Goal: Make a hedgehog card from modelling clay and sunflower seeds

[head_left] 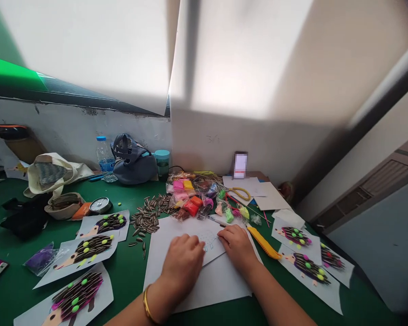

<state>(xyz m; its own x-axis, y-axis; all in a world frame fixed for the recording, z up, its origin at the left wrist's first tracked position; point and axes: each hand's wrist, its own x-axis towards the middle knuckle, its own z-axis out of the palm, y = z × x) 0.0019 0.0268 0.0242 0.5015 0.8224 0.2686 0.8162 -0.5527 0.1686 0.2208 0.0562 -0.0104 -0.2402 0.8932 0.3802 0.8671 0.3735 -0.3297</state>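
White sheets (221,283) lie on the green table, with a smaller sheet on top bearing a faint blue line drawing (208,240). My left hand (184,260) rests on the left part of the small sheet, its fingers curled; what they hold, if anything, is hidden. On the drawing's right side, my right hand (236,244) presses on the paper with bent fingers close together, and nothing clear shows in them. A yellow cutter (264,243) lies just right of my right hand. Sunflower seeds (149,215) are heaped behind the sheets, beside packets of coloured clay (192,197).
Finished hedgehog pictures lie at left (93,249) and right (309,269). Yellow scissors (240,194) and a propped phone (240,165) are at the back. A bottle (104,158), a blue-grey bag (134,165), a jar (162,165) and a round tin (100,205) stand back left.
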